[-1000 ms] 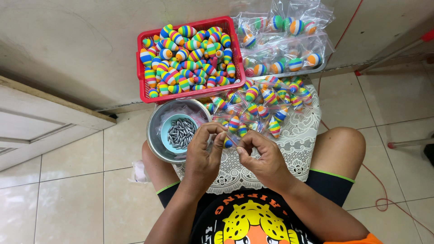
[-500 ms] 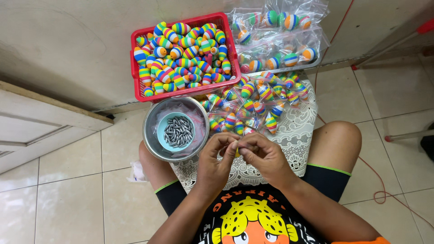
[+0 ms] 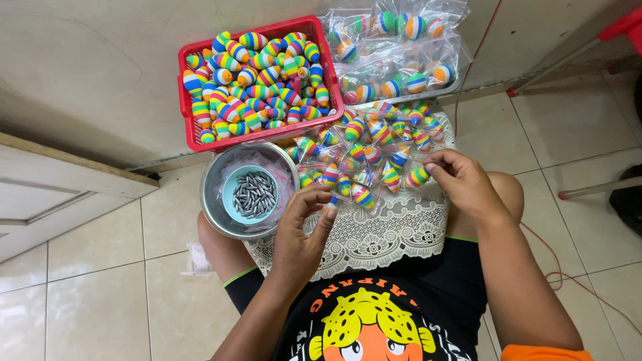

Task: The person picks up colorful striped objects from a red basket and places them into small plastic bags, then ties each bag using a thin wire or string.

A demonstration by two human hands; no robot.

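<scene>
I sit on the floor with a white lace cloth [image 3: 388, 234] over my lap. A heap of small clear bags, each with a rainbow-striped oval float [image 3: 364, 150], lies on the cloth's far part. My right hand [image 3: 465, 184] has reached out to the right and pinches one bagged float [image 3: 418, 176] at the heap's edge. My left hand [image 3: 304, 227] hovers over the cloth's near left, fingers curled at the heap's near edge by a bagged float [image 3: 362, 194]. Whether it holds anything is hidden by the fingers.
A red basket [image 3: 188, 115] full of loose striped floats stands against the wall. A metal bowl [image 3: 212, 200] by my left knee holds a small blue dish [image 3: 231, 190] of grey metal sinkers. Larger clear bags of floats [image 3: 401, 40] lie at the back right. A red cord [image 3: 568, 274] trails across the tiles.
Both hands were together over my lap, working on something small. Now my right hand has moved out to the right to a bagged float, and the left stays near the middle.
</scene>
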